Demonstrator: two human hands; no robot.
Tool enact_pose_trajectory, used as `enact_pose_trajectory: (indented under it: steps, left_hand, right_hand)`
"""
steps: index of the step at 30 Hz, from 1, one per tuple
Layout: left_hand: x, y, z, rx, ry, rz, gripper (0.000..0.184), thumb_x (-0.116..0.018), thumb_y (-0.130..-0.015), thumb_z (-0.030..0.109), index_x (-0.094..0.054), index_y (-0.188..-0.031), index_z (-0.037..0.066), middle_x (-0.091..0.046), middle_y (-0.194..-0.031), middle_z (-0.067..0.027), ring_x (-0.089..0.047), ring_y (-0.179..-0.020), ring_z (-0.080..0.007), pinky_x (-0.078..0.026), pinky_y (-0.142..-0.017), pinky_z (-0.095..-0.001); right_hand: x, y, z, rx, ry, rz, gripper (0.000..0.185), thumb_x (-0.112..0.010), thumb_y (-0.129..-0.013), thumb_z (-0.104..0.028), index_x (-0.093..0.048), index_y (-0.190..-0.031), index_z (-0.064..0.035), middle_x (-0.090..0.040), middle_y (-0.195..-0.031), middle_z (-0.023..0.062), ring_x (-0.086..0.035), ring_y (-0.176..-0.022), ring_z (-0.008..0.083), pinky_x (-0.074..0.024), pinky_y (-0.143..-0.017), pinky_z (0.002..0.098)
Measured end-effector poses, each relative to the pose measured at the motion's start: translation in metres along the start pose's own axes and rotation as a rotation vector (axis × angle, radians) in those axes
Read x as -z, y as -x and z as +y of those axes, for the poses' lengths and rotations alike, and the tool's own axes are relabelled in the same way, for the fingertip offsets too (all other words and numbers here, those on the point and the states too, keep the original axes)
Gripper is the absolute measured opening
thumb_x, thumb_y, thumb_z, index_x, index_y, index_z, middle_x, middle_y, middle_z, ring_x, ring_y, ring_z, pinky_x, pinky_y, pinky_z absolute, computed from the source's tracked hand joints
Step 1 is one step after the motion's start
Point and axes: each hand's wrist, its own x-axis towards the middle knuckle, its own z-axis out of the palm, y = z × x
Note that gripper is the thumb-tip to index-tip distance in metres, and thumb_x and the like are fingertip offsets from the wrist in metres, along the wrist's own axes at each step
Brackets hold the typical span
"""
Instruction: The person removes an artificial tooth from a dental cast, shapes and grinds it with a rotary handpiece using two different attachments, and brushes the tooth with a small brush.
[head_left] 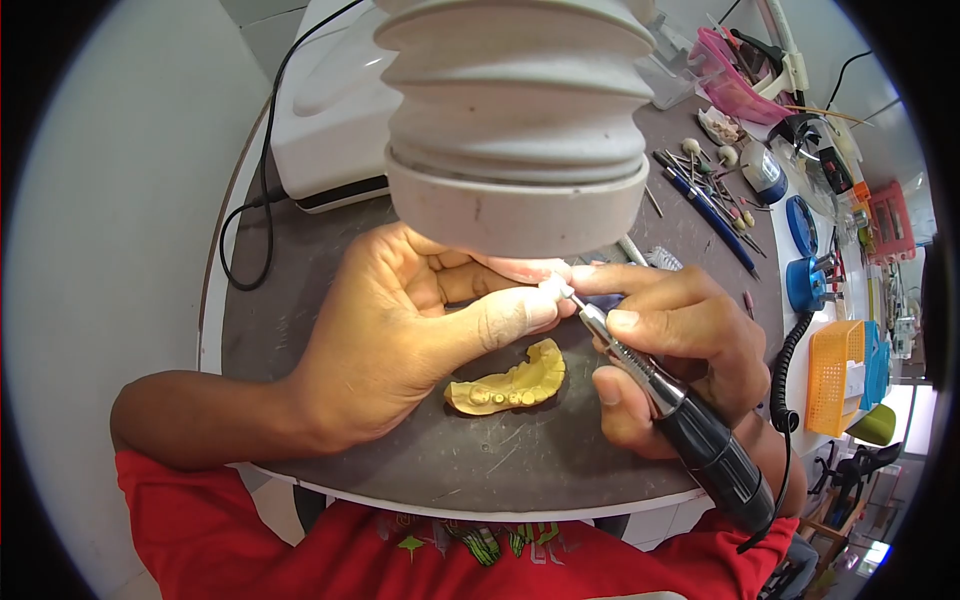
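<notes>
My right hand is closed round a dental rotary handpiece, black at the rear with a metal nose. Its bur tip meets a small white tooth-like piece, pinched between the thumb and fingers of my left hand. A pinkish surface lies just behind this piece; I cannot tell whether it is part of it or a fingertip. Below both hands, a yellow plaster dental model rests on the grey worktop, touched by neither hand.
A white suction hose hangs right above my hands. At back left stands a white machine with a black cable. Several burs and a blue pen-like tool lie at right, near a pink basket and an orange basket.
</notes>
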Motion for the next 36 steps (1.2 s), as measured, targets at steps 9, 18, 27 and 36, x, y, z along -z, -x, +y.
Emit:
enact_pose_trajectory:
  steps: [9, 18, 27, 36]
  left_hand:
    - [-0.0002, -0.0002, -0.0006, -0.034, -0.028, -0.017, 0.015, -0.060, -0.085, -0.004, -0.055, -0.096, 0.004, -0.057, -0.104, -0.0128, -0.061, -0.097, -0.0183, -0.054, -0.085, -0.0309]
    - [0.0015, -0.0015, -0.0031, -0.037, -0.016, -0.007, 0.016, -0.061, -0.084, -0.005, -0.055, -0.097, 0.003, -0.057, -0.104, -0.0130, -0.061, -0.096, -0.0189, -0.052, -0.085, -0.0309]
    - [0.0021, -0.0005, -0.0037, -0.058, -0.009, -0.022, 0.021, -0.063, -0.081, -0.008, -0.055, -0.096, 0.003, -0.056, -0.101, -0.0125, -0.061, -0.095, -0.0186, -0.051, -0.086, -0.0316]
    - [0.0015, 0.0000, -0.0037, -0.065, -0.008, -0.012, 0.021, -0.063, -0.081, -0.009, -0.055, -0.096, 0.003, -0.057, -0.101, -0.0117, -0.061, -0.095, -0.0179, -0.050, -0.087, -0.0307]
  right_hand:
    - [-0.0023, 0.0013, 0.0055, 0.050, 0.049, 0.047, 0.030, -0.068, -0.080, -0.010, -0.051, -0.100, 0.0036, -0.057, -0.085, 0.0157, -0.065, -0.089, 0.0358, -0.0552, -0.074, 0.0381]
    - [0.0003, -0.0003, 0.0019, 0.033, -0.003, 0.015, 0.030, -0.067, -0.078, -0.007, -0.051, -0.101, 0.0038, -0.056, -0.083, 0.0164, -0.065, -0.091, 0.0369, -0.0554, -0.075, 0.0388]
    - [-0.0012, -0.0004, 0.0025, 0.041, -0.007, 0.013, 0.031, -0.068, -0.076, -0.005, -0.052, -0.100, 0.0037, -0.057, -0.083, 0.0170, -0.065, -0.091, 0.0381, -0.0547, -0.077, 0.0399]
    - [-0.0007, -0.0008, 0.0032, 0.043, -0.008, 0.016, 0.034, -0.069, -0.074, -0.004, -0.052, -0.102, 0.0033, -0.060, -0.081, 0.0179, -0.065, -0.089, 0.0365, -0.0522, -0.085, 0.0461]
